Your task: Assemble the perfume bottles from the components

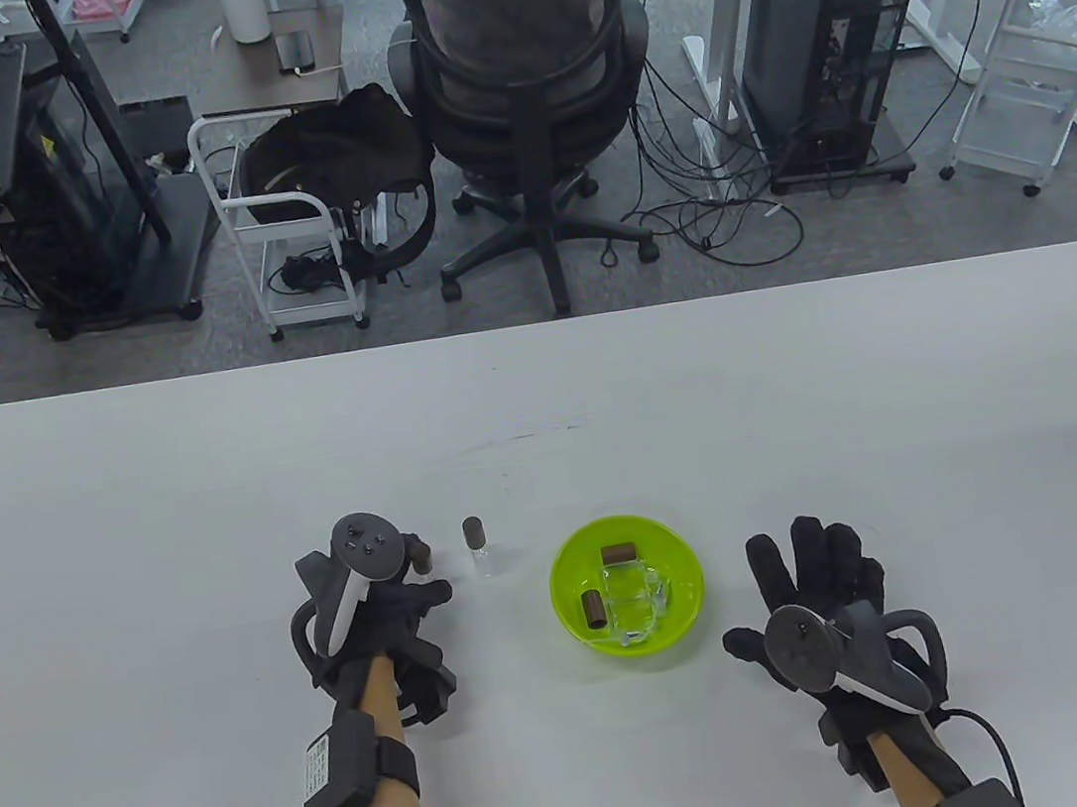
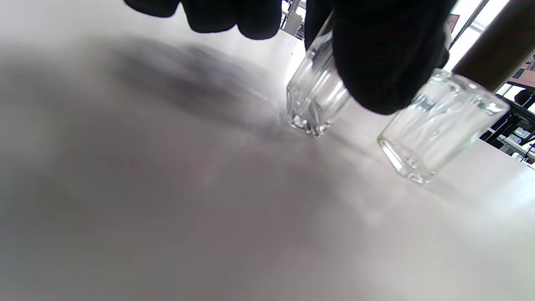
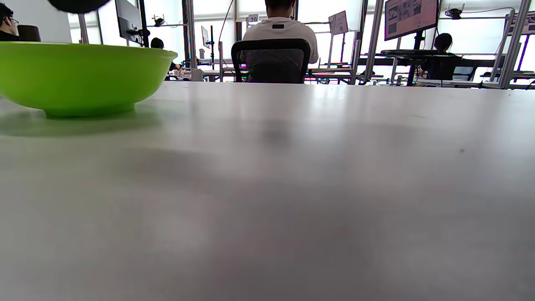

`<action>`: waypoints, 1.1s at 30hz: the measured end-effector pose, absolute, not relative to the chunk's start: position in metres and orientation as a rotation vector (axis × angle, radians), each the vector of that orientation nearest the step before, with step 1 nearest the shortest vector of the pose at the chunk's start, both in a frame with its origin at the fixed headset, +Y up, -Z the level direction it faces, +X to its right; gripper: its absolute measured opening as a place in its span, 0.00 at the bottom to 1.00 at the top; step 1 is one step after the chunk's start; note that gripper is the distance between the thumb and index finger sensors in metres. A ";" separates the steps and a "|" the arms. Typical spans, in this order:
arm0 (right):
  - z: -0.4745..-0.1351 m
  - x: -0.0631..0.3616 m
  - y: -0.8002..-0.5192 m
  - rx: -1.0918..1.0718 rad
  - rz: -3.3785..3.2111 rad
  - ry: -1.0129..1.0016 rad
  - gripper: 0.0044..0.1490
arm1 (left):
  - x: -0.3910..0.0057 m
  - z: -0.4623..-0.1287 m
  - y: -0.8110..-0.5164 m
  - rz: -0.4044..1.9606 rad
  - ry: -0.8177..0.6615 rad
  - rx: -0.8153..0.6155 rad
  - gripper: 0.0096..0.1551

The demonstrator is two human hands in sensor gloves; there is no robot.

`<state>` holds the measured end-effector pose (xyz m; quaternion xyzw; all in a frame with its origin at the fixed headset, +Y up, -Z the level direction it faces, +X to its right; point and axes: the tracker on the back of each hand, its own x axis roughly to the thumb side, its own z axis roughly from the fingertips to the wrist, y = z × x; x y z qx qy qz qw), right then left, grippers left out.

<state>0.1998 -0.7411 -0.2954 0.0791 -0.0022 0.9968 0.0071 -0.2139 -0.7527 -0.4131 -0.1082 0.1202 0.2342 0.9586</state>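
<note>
L hand [image 1: 368, 618] in its black sensor glove has fingers [image 2: 376, 62] curled round a small clear glass perfume bottle w/ brown cap [image 1: 420, 555], base touching the white desk [image 1: 117, 543], prob. to stand it next to the finished one. That second capped clear glass bottle [image 1: 478, 544] stands upright just beside it, apart from the hand. R hand [image 1: 827, 603] lies flat on the desk, fingers straight and spread, holding nothing; seems idle, near the lime-green plastic bowl [image 1: 574, 549] so the next parts are in easy reach. The bowl holds the remaining parts: two brown cylindrical caps [image 1: 593, 609] & clear glass bottle bodies [image 1: 636, 595], count unclear. Table view gives layout + bowl contents but hides most of the held bottle behind the tracker. L wrist view shows what it can't: glass base meeting the desk, fingertip wrapped over the body, neighbour bottle close by. R wrist view shows only the bowl's outer wall & bare desk, no bowl contents.
</note>
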 end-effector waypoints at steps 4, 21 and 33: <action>-0.296 0.200 -0.741 0.246 3.116 -0.005 0.60 | -0.217 -0.415 -0.754 0.490 0.256 -0.224 0.43; -0.296 0.200 -0.739 0.242 3.101 -0.003 0.60 | -0.224 -0.365 -0.699 0.310 0.237 -0.179 0.60; -0.297 0.192 -0.742 0.217 3.127 -0.011 0.58 | -0.139 -0.298 -0.706 0.097 -0.090 0.025 0.62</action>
